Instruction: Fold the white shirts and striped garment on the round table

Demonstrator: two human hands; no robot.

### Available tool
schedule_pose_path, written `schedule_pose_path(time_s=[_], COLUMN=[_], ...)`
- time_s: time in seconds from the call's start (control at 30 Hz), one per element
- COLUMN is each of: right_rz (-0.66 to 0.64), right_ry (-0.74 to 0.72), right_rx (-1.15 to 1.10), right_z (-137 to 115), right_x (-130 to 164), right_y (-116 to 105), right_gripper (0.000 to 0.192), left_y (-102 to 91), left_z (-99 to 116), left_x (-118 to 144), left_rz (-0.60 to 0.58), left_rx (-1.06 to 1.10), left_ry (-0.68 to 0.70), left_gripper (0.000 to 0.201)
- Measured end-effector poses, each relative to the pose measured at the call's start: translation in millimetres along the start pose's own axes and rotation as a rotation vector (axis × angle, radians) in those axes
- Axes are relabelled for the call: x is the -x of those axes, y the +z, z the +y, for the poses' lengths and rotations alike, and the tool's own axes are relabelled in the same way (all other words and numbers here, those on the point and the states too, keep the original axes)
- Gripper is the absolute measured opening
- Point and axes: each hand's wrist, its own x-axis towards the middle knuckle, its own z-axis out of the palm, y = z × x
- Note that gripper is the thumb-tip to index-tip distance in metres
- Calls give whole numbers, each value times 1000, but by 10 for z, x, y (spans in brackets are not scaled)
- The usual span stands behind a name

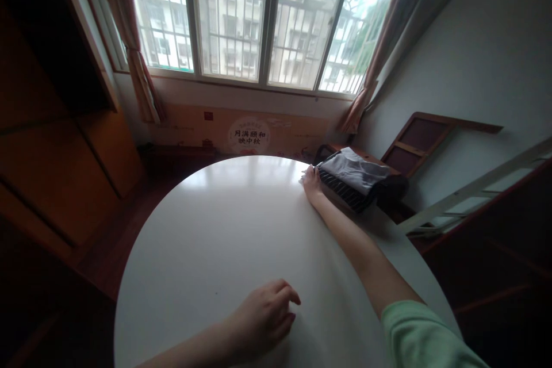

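Note:
My right hand (312,183) reaches to the far right part of the round white table (207,241). Its fingers press on a crumpled white tissue (302,177), mostly hidden under the hand. Just right of it lies a pile of folded clothes: a grey garment (356,169) on top of a dark striped one (345,191). The pile is beside the hand; whether they touch I cannot tell. Near the table's close edge, my left hand (271,311) hovers over or rests on the surface, fingers loosely bent and apart, with nothing in it.
Behind the table, a wall banner (194,126) runs below a barred window (233,23). Curtains (140,80) hang at both sides. On the right, a wooden frame with dark panels (418,141) leans by the wall, near a pale ladder-like frame (470,190). Orange cabinets (43,184) stand left.

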Motion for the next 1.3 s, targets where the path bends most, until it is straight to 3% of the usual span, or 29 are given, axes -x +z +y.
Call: schedule_pose_path(time_s=[0.23,0.53,0.87,1.07,1.3], right_rz=[-148,-306,-356,-313,-194], right_ry=[20,-74,-128,-145,-3], right_rx=[116,171,140,111,73], right_z=[96,145,8,-203,-534], right_x=[-164,-5,689,1211,1668], right_y=[116,-41,-447,-716,-821], right_gripper=[44,34,36,37,41], left_y=[26,43,137,204,29], left_z=[-25,-48,-187,-293,-475], left_x=[-24,-13,-58,-122,-155], left_rz=[-28,-8,58,179,318], left_rx=[-80,-72,-14,-108,-292], left_ry=[35,59,134,154,119], left_gripper=[28,26,21,18,21])
